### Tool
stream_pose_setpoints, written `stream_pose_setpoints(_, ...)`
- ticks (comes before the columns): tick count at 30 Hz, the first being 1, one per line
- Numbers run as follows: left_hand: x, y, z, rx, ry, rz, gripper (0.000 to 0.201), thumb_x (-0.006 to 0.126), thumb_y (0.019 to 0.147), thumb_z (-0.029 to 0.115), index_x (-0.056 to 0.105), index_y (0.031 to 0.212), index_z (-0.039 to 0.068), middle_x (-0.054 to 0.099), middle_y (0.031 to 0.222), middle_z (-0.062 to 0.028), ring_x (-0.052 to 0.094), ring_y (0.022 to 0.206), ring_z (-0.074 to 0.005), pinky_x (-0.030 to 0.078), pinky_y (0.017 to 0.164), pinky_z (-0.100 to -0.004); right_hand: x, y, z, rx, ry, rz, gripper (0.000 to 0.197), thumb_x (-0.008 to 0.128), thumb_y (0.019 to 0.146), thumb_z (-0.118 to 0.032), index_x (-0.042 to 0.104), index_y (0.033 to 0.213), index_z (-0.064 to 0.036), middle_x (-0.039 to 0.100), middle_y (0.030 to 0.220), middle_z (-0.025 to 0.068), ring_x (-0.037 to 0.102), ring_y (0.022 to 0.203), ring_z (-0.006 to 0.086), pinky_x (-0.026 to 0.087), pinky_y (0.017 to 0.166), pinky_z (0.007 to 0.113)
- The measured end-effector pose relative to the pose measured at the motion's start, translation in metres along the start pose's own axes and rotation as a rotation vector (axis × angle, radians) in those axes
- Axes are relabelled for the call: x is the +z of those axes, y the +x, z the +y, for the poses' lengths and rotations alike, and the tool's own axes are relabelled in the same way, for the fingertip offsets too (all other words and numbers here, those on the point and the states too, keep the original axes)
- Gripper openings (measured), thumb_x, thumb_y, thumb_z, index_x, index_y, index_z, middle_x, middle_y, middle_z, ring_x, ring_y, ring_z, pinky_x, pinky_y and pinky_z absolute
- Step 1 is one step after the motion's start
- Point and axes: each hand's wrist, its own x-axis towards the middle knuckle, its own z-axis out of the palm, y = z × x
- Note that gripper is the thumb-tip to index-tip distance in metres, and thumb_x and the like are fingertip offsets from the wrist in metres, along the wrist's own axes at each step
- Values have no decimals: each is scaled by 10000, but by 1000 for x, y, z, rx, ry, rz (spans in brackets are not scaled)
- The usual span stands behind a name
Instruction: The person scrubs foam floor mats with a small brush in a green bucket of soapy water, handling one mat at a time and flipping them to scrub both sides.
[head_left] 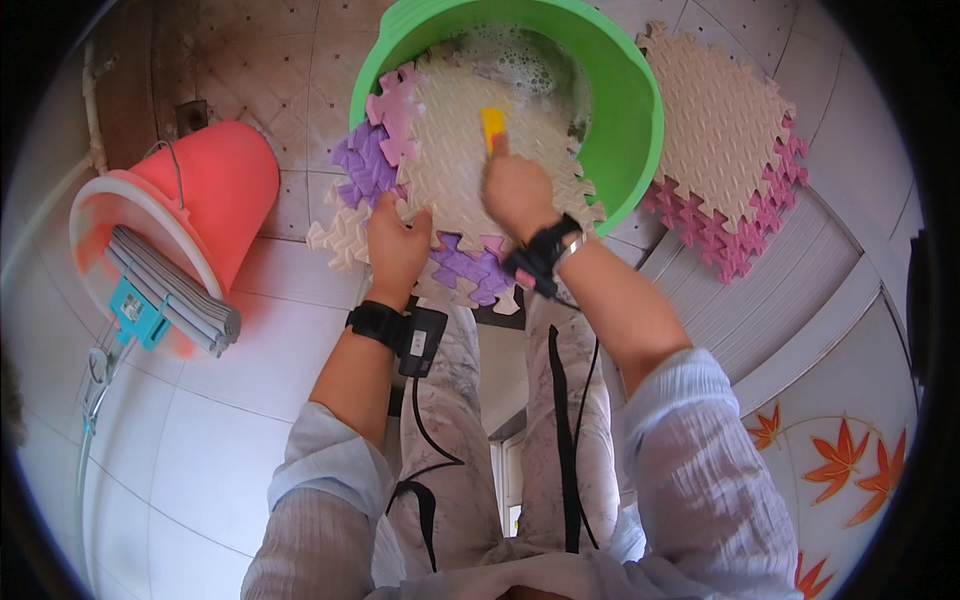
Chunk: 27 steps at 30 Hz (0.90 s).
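A cream foam puzzle mat (448, 130) with a ridged surface leans out of a green basin (633, 95). Beneath it, purple mats (366, 165), a pink mat (397, 110) and another cream one stick out in a stack. My left hand (398, 248) grips the near left edge of this stack, thumb on the side by the top mat. My right hand (520, 192) is closed around a small flat yellow tool (492, 122) pressed to the top mat; its exact kind is unclear. Foamy water (530, 62) shows in the basin's far part.
To the right, a stack of cream and pink puzzle mats (715, 120) lies beside a grey ridged panel (760, 280). At the left a red bucket (225, 190) rests on its side, with a grey sponge mop head (175, 290) at its mouth. White tiles (230, 430) cover the floor.
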Motion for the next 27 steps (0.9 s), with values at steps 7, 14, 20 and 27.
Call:
stream_pose_setpoints(7,-4,-12,38,-192,-105,-46,288,623,726,89,548,951,-75,638,775,-225,652,691,-321,499,604,-368,-30,-57,20,-186,-140,-144,434,452,812,-118,473,1208,61,628,637,156,621,524,294,487,452,417)
stream_pose_setpoints(14,-8,-14,27,-153,-147,-36,260,583,770,26,523,995,-87,641,736,-167,648,557,-217,497,467,-300,-17,-72,4,-178,-51,-158,481,468,814,-124,409,1254,60,628,648,182,634,572,308,495,471,414)
stream_pose_setpoints(20,-5,-10,21,-69,-102,-50,265,588,788,24,509,1019,-79,631,828,-185,641,586,-180,512,469,-296,-29,-47,24,-149,-59,-227,507,480,778,-90,404,1249,81,631,649,169,636,571,295,491,468,417)
stream_pose_setpoints(27,-29,-11,31,-305,-331,-187,251,532,875,158,477,1064,1,586,792,-75,612,599,-145,519,488,-261,-14,-89,-37,-209,77,-8,557,522,734,-87,412,1263,45,604,596,126,612,521,280,482,440,405)
